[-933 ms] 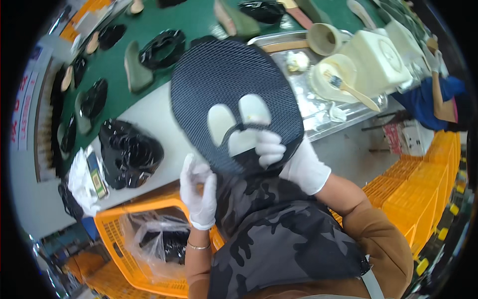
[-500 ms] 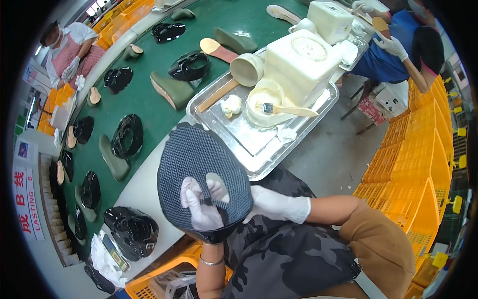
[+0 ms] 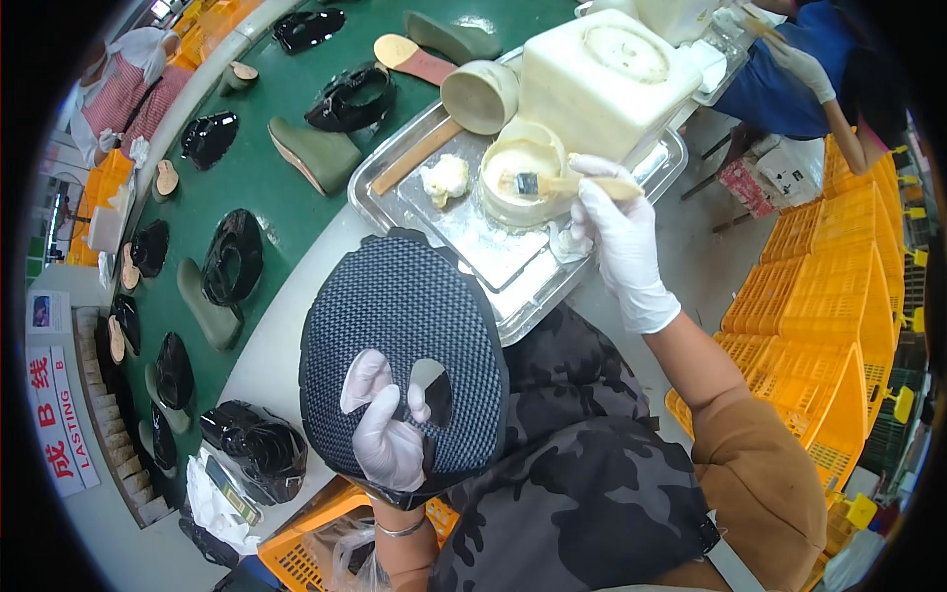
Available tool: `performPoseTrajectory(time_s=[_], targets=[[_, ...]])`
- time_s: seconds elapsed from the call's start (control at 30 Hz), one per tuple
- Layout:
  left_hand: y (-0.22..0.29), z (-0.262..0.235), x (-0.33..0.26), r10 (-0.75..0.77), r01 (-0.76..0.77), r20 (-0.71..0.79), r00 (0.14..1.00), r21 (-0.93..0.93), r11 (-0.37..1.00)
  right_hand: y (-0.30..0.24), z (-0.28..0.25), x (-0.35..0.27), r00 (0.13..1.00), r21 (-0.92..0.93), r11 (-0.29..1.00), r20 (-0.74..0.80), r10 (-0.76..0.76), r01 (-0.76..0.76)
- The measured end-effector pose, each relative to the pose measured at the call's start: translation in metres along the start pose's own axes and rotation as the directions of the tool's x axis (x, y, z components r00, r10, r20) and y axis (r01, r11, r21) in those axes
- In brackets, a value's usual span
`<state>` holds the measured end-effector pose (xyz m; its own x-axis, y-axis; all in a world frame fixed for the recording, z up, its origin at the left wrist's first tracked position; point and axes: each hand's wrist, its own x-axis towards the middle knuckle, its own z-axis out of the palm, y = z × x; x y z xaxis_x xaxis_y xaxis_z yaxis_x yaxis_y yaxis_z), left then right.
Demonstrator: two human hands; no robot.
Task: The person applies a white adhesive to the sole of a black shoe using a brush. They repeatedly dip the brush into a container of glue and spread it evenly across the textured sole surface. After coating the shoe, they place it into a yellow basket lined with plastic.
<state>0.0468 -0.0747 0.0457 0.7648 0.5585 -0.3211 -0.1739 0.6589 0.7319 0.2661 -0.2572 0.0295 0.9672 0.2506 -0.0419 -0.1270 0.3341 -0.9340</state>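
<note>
My left hand (image 3: 390, 439), in a white glove, reaches through the opening of a dark shoe upper (image 3: 395, 286) with a woven, textured face, its fingers curled at the edge of the hole. The upper is held spread out over my lap. My gloved right hand (image 3: 629, 252) grips the pale wooden handle of a brush (image 3: 552, 185). The brush lies across the rim of a cream bowl (image 3: 496, 209) holding whitish paste, its bristles over the paste. The bowl sits in a metal tray (image 3: 533, 318) beside a large cream jug-like container (image 3: 582, 84).
On the green conveyor belt (image 3: 261, 187) lie black glossy uppers, olive shoe lasts (image 3: 321, 153) and tan insoles. A phone (image 3: 232, 501) rests on white cloth at lower left. Stacked orange crates (image 3: 789, 316) stand at right. Two people work across the belt and at upper right.
My right hand has left the upper's edge and moved up and away to the brush handle, closing on it. My left hand still holds the upper, which has shifted slightly left.
</note>
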Motion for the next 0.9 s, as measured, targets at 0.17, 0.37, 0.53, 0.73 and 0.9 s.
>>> performPoseTrajectory(time_s=[0.17, 0.37, 0.53, 0.73, 0.9], targets=[[0.006, 0.014, -0.009, -0.053, 0.076, -0.144, 0.988, 0.157, 0.985, -0.01, 0.008, -0.003, 0.878, -0.241, 0.848, 0.208, -0.43, 0.472], [0.012, 0.023, -0.002, -0.221, 0.259, -0.164, 0.961, 0.268, 0.928, -0.018, 0.01, 0.042, 0.625, -0.435, 0.448, 0.548, -0.556, 0.781], [0.012, 0.04, 0.019, -0.269, 0.272, -0.048, 0.962, 0.266, 0.925, -0.008, 0.012, 0.051, 0.579, -0.392, 0.434, 0.643, -0.502, 0.811], [0.007, 0.027, 0.047, -0.382, 0.385, 0.358, 0.852, 0.065, 0.921, -0.029, 0.003, 0.041, 0.826, -0.367, 0.787, 0.479, -0.297, 0.496], [-0.008, 0.03, 0.06, -0.461, 0.584, 0.503, 0.731, -0.111, 0.804, -0.04, -0.001, 0.051, 0.585, -0.24, 0.563, 0.565, -0.582, 0.791]])
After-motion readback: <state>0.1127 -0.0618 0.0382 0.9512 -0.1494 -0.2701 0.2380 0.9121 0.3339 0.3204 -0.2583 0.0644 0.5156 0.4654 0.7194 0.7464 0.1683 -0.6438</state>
